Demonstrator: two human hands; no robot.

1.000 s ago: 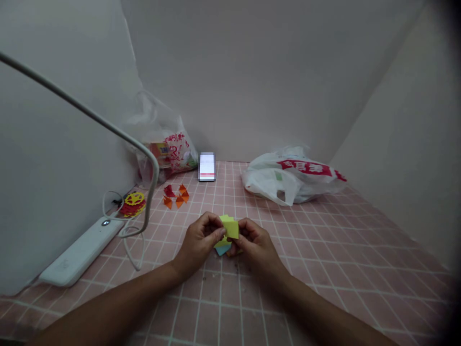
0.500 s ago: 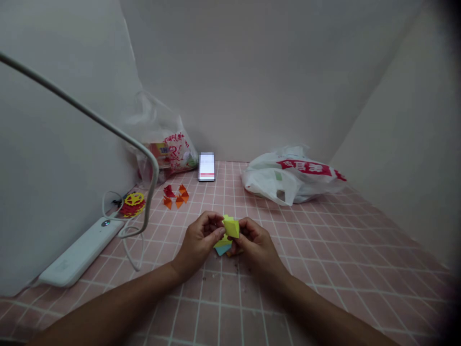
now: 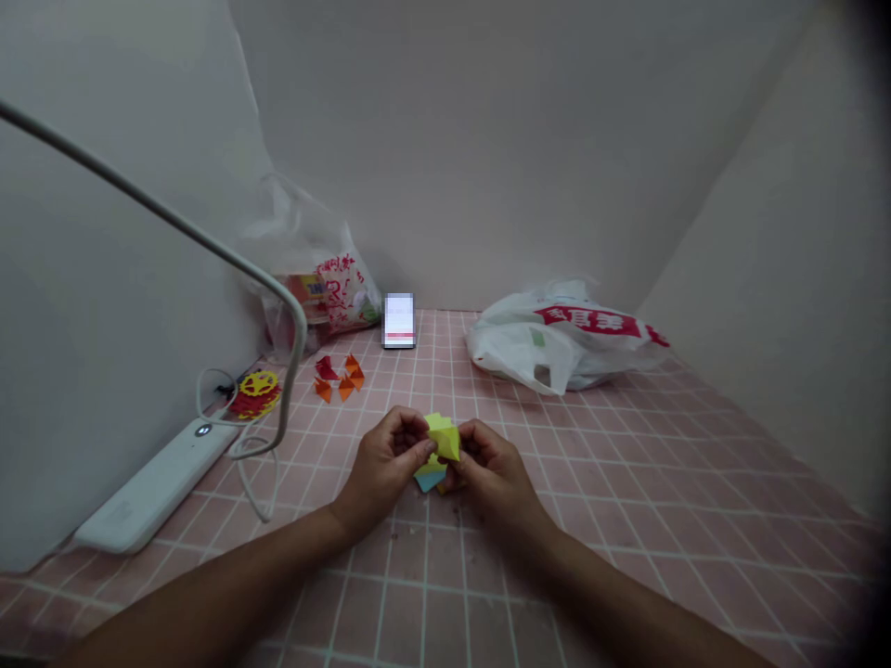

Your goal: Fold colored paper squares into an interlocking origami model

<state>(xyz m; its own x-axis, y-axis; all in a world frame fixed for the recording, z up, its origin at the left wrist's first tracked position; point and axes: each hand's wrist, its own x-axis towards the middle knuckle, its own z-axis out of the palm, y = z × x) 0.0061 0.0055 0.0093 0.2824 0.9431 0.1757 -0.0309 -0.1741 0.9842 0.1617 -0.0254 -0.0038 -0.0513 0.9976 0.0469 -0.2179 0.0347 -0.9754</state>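
Note:
Between my two hands is a small folded piece of yellow paper [image 3: 444,438], held up a little above the tabletop. My left hand [image 3: 386,464] pinches its left side with thumb and fingers. At its right edge, my right hand [image 3: 501,471] grips it the same way. Beneath the folded piece lie sheets of coloured paper, with a blue sheet [image 3: 430,480] showing; the hands partly hide them. Several folded orange paper pieces [image 3: 346,388] and a red one [image 3: 327,368] sit farther back on the left.
A white power strip [image 3: 149,492] lies at the left, with a looping cable [image 3: 259,276] in front. Yellow and red gear-shaped pieces [image 3: 257,394] lie beside it. At the back stand a filled plastic bag [image 3: 341,292], a lit phone [image 3: 399,321] and a white bag [image 3: 522,343].
The folded yellow paper has tilted slightly and shifted a touch left between my fingers. Both hands keep their grip in nearly the same place.

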